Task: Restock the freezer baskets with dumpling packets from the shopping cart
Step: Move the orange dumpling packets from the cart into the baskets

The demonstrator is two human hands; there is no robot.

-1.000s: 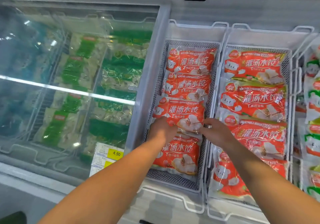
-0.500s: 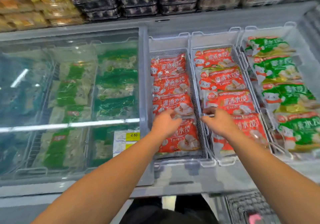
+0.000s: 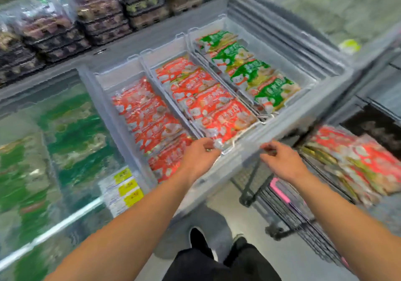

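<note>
The open freezer holds three white wire baskets. The left basket (image 3: 102, 89) and the middle basket (image 3: 165, 55) are filled with red dumpling packets (image 3: 149, 120). The right basket (image 3: 280, 59) holds green packets (image 3: 249, 72). My left hand (image 3: 200, 153) hovers over the front rim between the left and middle baskets, fingers loosely curled and holding nothing. Over the freezer's front edge my right hand (image 3: 282, 161) is also empty, with its fingers apart. The shopping cart (image 3: 290, 211) at the lower right carries a pile of red packets (image 3: 358, 161). The picture is blurred.
A closed glass lid (image 3: 54, 150) covers green packets on the left, with yellow price tags (image 3: 128, 187) at its edge. Stacked clear food trays (image 3: 91, 20) line the shelf behind the freezer. My black shoes (image 3: 199, 239) stand on the grey floor.
Both hands have drawn back from the packets in the baskets to the freezer's front edge. My view has swung right and down, bringing the cart and its red packets into sight.
</note>
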